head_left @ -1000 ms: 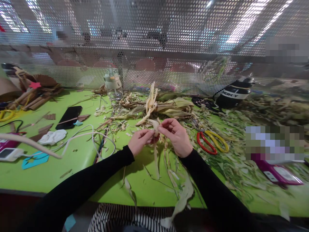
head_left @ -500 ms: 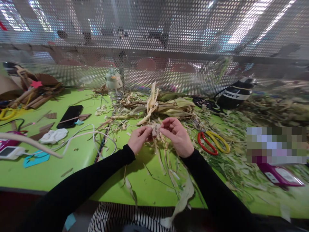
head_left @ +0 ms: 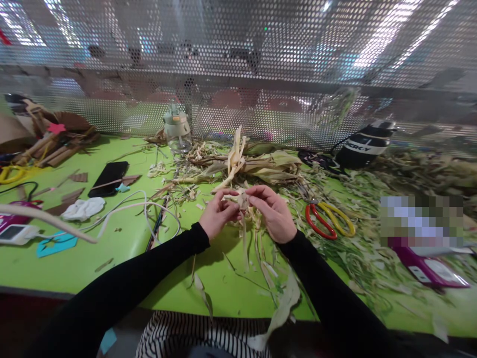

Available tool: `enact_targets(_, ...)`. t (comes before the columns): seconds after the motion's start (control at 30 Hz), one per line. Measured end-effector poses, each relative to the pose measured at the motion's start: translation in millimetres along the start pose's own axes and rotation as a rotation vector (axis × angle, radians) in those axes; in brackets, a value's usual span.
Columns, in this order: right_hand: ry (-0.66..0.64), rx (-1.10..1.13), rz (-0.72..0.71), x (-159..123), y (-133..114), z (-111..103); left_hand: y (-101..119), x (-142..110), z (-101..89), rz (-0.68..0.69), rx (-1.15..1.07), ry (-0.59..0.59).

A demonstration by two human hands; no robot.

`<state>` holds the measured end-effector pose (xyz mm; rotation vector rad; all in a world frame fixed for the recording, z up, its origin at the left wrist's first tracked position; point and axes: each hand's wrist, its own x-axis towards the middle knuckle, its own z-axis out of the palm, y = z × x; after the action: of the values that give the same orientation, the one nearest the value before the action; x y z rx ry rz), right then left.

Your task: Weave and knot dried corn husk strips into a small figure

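Between my two hands is a pale strip of corn husk point(head_left: 243, 200), bunched at the top with a tail hanging down toward the green table. My left hand point(head_left: 220, 211) pinches its left side with thumb and forefinger. My right hand point(head_left: 273, 211) grips the other side with its fingertips. Just beyond my hands, a pale husk figure or tied bundle point(head_left: 235, 158) leans on a pile of dry corn husks point(head_left: 274, 166). Scissors with one red and one yellow handle point(head_left: 330, 219) lie to the right of my right hand. A long loose husk leaf point(head_left: 285, 303) hangs over the front edge.
Husk scraps cover the green table point(head_left: 122, 258) on the right. Leftward lie a black phone point(head_left: 109, 179), a white cable point(head_left: 145, 203) and a blue cutout point(head_left: 56, 243). A clear bottle point(head_left: 178, 130) and a black bottle point(head_left: 363, 145) stand before the perforated metal screen point(head_left: 223, 64). Purple power strips sit at both sides.
The husk strip between my hands has been bunched smaller, and its hanging tail has shifted. My left fingers have opened a little around it. Both hands stay in nearly the same place.
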<state>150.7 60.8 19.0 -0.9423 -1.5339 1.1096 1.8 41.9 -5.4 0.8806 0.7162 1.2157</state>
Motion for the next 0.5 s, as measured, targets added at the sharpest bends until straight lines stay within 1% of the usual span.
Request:
enact_targets(0.07, 0.04, -0.012, -0.003, 1.3, 0.9, 0.1, 1.5, -1.7, 2.5, -0.001, 0.02, -0.035)
enact_targets(0.1, 0.055, -0.01, -0.003, 1.8, 1.2, 0.2, 1.8, -2.2, 3.6, -0.008, 0.022, -0.035)
enact_targets(0.2, 0.086, 0.014, 0.0, 2.3, 1.3, 1.1, 0.6, -1.5, 4.2, -0.048, -0.014, 0.047)
enact_targets(0.27, 0.099, 0.028, -0.003, 2.0, 1.2, 1.8, -0.7, -0.4, 2.9, -0.114, -0.051, 0.092)
enact_targets(0.33, 0.091, 0.039, -0.004, 1.6, 1.4, 2.2, -1.2, 0.0, 1.7, -0.2, -0.083, 0.081)
enact_targets(0.4, 0.08, 0.027, -0.007, 1.4, 1.6, 2.3, -0.8, -0.6, 1.1, -0.255, -0.107, 0.047)
enact_targets(0.5, 0.11, -0.014, -0.017, 2.2, 1.6, 1.8, 0.0, -1.6, 1.2, -0.241, -0.137, 0.04)
